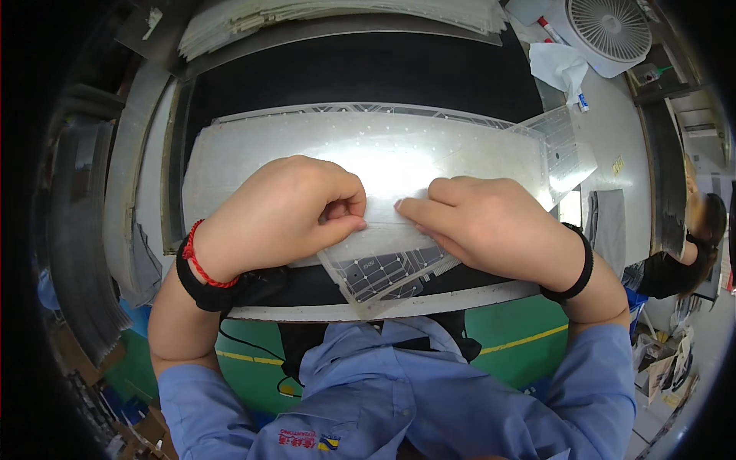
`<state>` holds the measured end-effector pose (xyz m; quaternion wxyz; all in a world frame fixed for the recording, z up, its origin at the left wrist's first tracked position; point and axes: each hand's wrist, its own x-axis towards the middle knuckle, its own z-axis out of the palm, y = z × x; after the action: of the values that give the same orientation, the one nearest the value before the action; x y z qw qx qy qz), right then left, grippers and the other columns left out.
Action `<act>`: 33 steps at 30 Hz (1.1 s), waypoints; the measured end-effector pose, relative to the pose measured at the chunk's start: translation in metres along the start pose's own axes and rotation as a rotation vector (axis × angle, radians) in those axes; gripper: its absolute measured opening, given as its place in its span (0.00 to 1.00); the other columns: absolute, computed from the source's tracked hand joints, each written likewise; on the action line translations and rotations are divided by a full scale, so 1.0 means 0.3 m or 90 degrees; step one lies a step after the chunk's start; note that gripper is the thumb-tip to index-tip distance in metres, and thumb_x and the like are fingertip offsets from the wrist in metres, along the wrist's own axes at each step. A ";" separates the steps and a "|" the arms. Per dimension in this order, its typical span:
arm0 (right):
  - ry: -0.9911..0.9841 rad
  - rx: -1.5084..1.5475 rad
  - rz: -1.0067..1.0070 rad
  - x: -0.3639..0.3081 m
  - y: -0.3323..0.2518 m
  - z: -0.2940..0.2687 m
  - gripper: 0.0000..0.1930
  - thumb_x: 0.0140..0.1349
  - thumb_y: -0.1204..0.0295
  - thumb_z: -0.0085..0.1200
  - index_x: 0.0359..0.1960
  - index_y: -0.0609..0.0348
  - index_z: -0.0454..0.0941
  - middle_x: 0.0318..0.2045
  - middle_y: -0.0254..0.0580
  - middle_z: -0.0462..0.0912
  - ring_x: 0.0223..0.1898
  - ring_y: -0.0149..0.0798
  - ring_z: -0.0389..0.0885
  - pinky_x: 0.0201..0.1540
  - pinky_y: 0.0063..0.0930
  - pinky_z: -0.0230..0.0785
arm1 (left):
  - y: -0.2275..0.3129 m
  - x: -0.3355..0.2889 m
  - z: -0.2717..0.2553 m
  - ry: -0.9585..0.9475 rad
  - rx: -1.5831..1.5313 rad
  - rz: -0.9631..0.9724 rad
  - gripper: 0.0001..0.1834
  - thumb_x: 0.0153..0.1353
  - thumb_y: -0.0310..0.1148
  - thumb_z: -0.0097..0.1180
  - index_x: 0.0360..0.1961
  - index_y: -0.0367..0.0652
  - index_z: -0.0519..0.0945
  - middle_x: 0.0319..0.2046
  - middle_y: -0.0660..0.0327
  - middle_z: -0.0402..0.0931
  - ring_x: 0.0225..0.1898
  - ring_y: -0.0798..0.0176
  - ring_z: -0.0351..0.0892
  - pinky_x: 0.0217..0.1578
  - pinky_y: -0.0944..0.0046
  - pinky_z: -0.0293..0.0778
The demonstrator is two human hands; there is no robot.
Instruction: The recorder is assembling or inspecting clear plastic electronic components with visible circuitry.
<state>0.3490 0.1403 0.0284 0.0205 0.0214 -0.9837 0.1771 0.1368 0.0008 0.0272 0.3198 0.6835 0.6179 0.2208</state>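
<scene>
A wide translucent plastic sheet [253,146] lies flat in front of me and reflects the light. My left hand [287,211] is over its near part, thumb and forefinger closed in a pinch; anything between them is too small to make out. Just to the right, my right hand [487,226] is closed low over the same sheet, its fingertips pointing left; what they hold, if anything, is hidden. From under the sheet's near edge a clear film with printed circuit lines [379,274] sticks out at an angle. Another circuit film [566,142] shows at the right end.
The sheets rest on a black mat [368,73]. A stack of pale sheets [337,19] stands at the back, with a white fan [609,31] and crumpled white tissue [558,67] at the far right. A grey cloth [608,222] lies right. Another person's arm [675,272] shows beyond.
</scene>
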 end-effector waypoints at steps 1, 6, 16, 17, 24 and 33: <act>-0.001 -0.006 -0.001 0.005 -0.001 0.004 0.13 0.55 0.71 0.57 0.44 0.54 0.77 0.26 0.37 0.74 0.29 0.41 0.78 0.28 0.32 0.73 | -0.001 0.003 0.002 0.003 0.004 -0.003 0.05 0.51 0.29 0.63 0.26 0.41 0.79 0.17 0.62 0.70 0.17 0.64 0.68 0.20 0.66 0.63; -0.008 -0.028 0.001 0.023 -0.009 0.007 0.15 0.55 0.70 0.56 0.45 0.56 0.75 0.27 0.38 0.75 0.29 0.40 0.80 0.27 0.31 0.73 | -0.004 0.010 0.002 -0.018 0.002 -0.033 0.05 0.51 0.29 0.63 0.25 0.41 0.78 0.16 0.62 0.69 0.17 0.65 0.67 0.20 0.66 0.62; 0.000 -0.017 -0.004 0.017 -0.004 0.013 0.13 0.57 0.65 0.57 0.42 0.55 0.74 0.25 0.37 0.75 0.28 0.38 0.79 0.26 0.29 0.72 | -0.005 0.013 0.000 -0.017 -0.004 -0.034 0.05 0.51 0.29 0.63 0.25 0.41 0.78 0.16 0.63 0.69 0.17 0.65 0.66 0.21 0.66 0.62; -0.002 -0.020 0.000 0.016 -0.006 0.007 0.13 0.57 0.65 0.57 0.42 0.55 0.74 0.25 0.37 0.75 0.27 0.38 0.79 0.26 0.29 0.72 | -0.008 0.015 -0.001 -0.016 -0.005 -0.028 0.05 0.51 0.29 0.63 0.25 0.41 0.78 0.16 0.63 0.69 0.17 0.65 0.66 0.21 0.66 0.62; -0.023 -0.025 -0.008 0.018 -0.005 0.005 0.15 0.57 0.63 0.58 0.43 0.55 0.75 0.25 0.37 0.75 0.28 0.38 0.78 0.28 0.28 0.73 | -0.011 0.014 0.002 -0.019 -0.007 -0.032 0.06 0.51 0.29 0.63 0.25 0.41 0.78 0.15 0.64 0.68 0.17 0.66 0.65 0.20 0.67 0.61; -0.025 0.000 0.032 0.017 -0.007 -0.005 0.18 0.55 0.61 0.60 0.44 0.55 0.75 0.27 0.38 0.75 0.28 0.39 0.78 0.28 0.29 0.73 | -0.012 0.013 0.001 -0.017 -0.013 -0.029 0.06 0.51 0.29 0.63 0.25 0.41 0.78 0.15 0.64 0.67 0.17 0.67 0.64 0.20 0.67 0.61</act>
<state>0.3440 0.1388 0.0308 -0.0032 0.0004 -0.9842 0.1772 0.1350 0.0046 0.0241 0.3402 0.6688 0.6267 0.2104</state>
